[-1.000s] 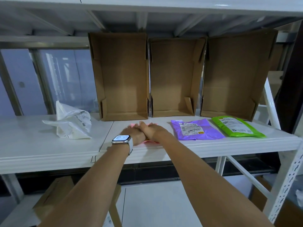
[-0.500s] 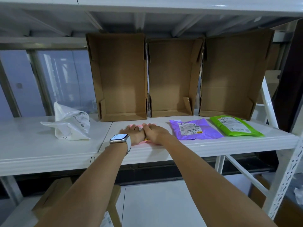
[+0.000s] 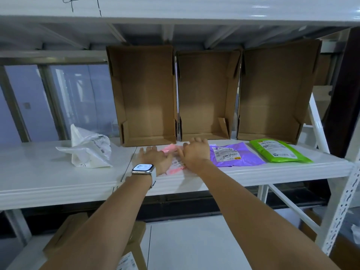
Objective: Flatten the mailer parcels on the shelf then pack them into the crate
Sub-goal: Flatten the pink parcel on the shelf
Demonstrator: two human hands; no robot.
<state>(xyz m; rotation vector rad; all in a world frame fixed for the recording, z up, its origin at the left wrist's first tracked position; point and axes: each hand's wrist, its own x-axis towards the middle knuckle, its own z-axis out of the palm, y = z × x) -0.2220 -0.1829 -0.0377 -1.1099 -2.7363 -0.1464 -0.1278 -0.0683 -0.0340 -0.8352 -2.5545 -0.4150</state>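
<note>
A pink mailer lies flat on the white shelf, mostly hidden under my hands. My left hand, with a watch on its wrist, presses palm-down on the mailer's left part, fingers spread. My right hand rests palm-down on its right part. A purple mailer lies flat to the right, and a green mailer lies beyond it. A crumpled white mailer sits to the left. Three brown cardboard crates stand at the back, open sides facing me.
The shelf's upper deck hangs close overhead. White uprights and a diagonal brace stand at the right. Cardboard boxes sit on the floor below the shelf. A window is behind the shelf at the left.
My two hands, which were together on the pink mailer, have slid apart, the left one leftward and the right one rightward and back. More of the pink mailer shows between them.
</note>
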